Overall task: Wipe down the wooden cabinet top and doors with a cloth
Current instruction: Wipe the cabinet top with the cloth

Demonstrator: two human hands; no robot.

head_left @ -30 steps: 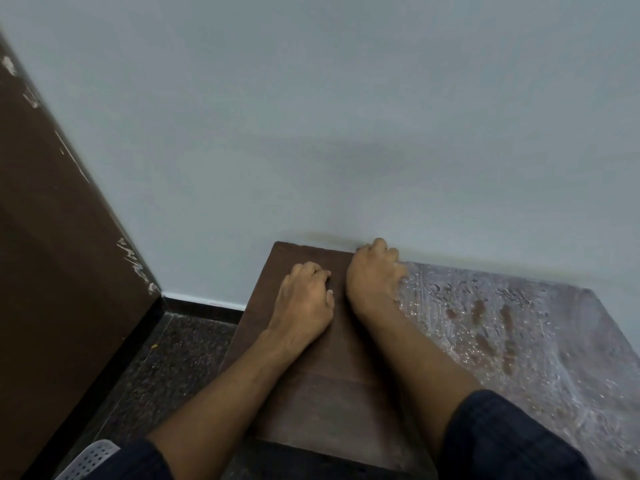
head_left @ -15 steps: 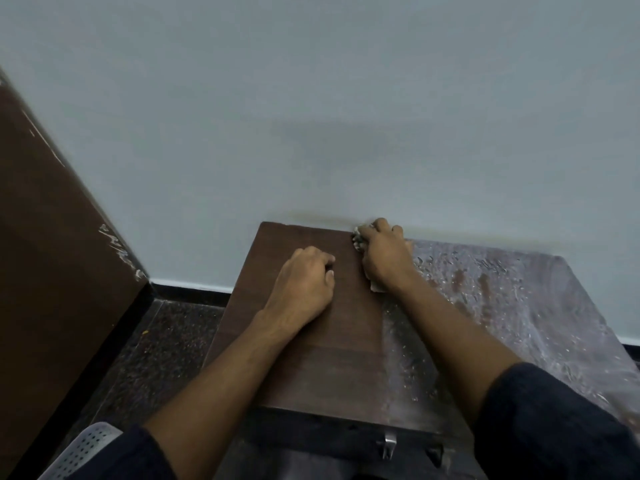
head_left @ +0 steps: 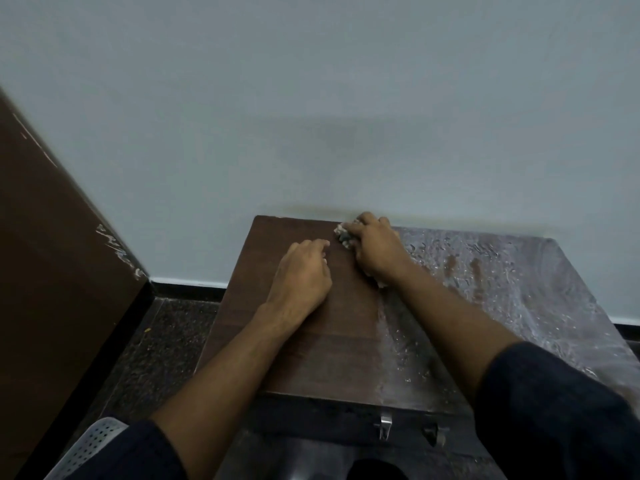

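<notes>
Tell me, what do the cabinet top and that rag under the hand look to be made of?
Cabinet top: dark brown wood or wood-look laminate, going by faint grain lines; matte where clean, with a whitish wet or soapy film on its right part. Cloth: looks like soft crumpled fabric, pale grey, bunched under the right hand.

The cabinet top (head_left: 329,348) was dark brown wood with a faint straight grain, matt and smooth on its left part, while its right part lay under a whitish, streaky, wet-looking film with a dull shine. The cloth (head_left: 343,234) looked pale, crumpled and soft. A small latch (head_left: 385,425) on the cabinet's front edge was bright metal. The wall (head_left: 311,98) was painted, smooth and matt. The door (head_left: 52,258) at the left was brown wood, matt, with chipped pale scuffs along its edge. The floor (head_left: 156,344) was dark speckled stone. A perforated grey basket (head_left: 86,448) looked like plastic.
</notes>
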